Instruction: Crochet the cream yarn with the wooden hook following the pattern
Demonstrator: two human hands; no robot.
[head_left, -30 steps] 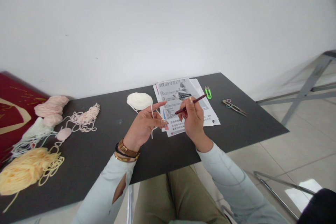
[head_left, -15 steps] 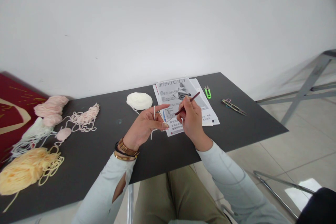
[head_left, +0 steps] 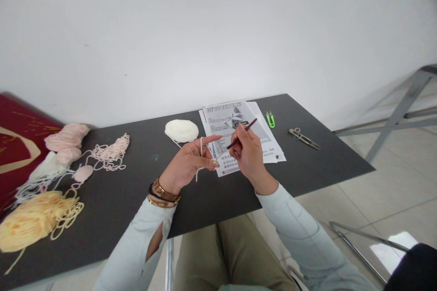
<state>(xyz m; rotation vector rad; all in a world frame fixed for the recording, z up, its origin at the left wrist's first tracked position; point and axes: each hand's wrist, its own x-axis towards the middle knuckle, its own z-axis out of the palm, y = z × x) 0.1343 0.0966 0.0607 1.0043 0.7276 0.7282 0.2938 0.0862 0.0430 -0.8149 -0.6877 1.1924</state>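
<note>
My left hand pinches white yarn between thumb and a finger, with a strand looped over the outstretched index finger and a short tail hanging below. In my right hand is a crochet hook with a dark red handle, gripped like a pen. Its thin metal tip points left, close to my left thumb and the yarn; whether it passes through a loop is too small to tell. From my left hand the strand runs back to a white ball of yarn. Both hands are above printed sheets.
Green thread snips and metal scissors lie on the dark table at right. Pink yarn, a yellow skein and a red bag occupy the left. A white wall rises behind.
My right hand and the hook have shifted very slightly, the handle's upper end moving a little left. The left hand keeps its hold on the yarn.
</note>
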